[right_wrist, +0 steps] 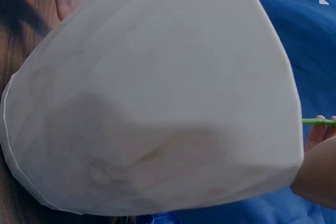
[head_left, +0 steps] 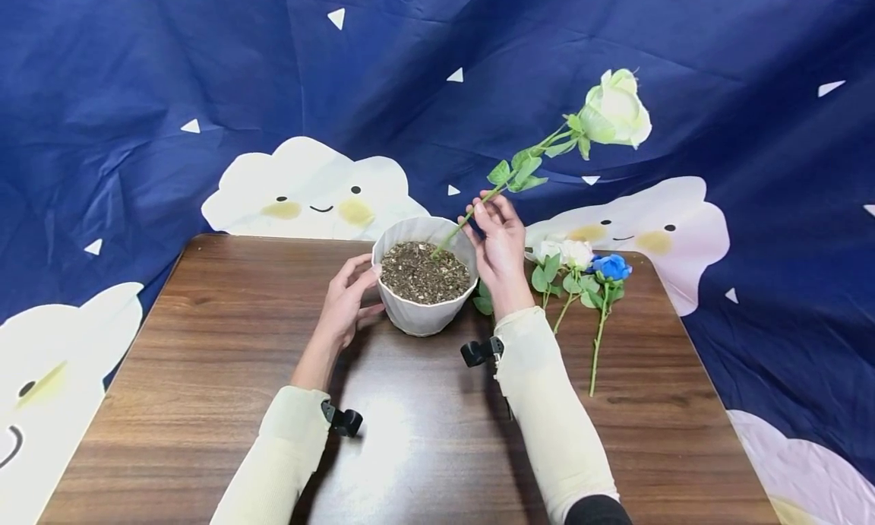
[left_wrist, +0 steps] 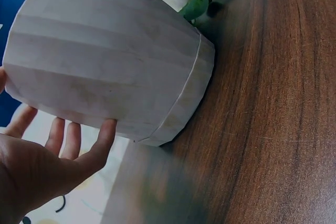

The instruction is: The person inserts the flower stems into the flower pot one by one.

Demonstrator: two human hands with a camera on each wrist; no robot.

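nearest, two pale sleeves (head_left: 560, 411) reach over the brown counter (head_left: 205, 343), each with one small black wrist camera (head_left: 350, 423). beyond them the left hand (head_left: 342, 301) rests against the side of a single white pot (head_left: 425, 314), its fingers spread apart along the outer wall and the thumb at the rim. the pot stands on the counter, nearly full of dark soil (head_left: 420, 278), so it's probably rather heavy; its wall looks stiff and smooth, maybe a bit slippery, and best held with a palm on either side below the rim.

just past it, the right hand (head_left: 502, 248) has its fingers together on the stem (head_left: 447, 241) of one pale green rose (head_left: 526, 171). the stem slants over the rim and its lower end meets the soil; how deep, i can't tell. the rose is likely light, with a thin, springy stem and soft petals that would crease, so low on the stem, under the leaves, is the place to hold it.

to the right lie one blue rose (head_left: 611, 267) and at least two white flowers (head_left: 577, 254), partly hidden. farthest back hangs one blue backdrop (head_left: 410, 92) with four cloud shapes (head_left: 314, 168).
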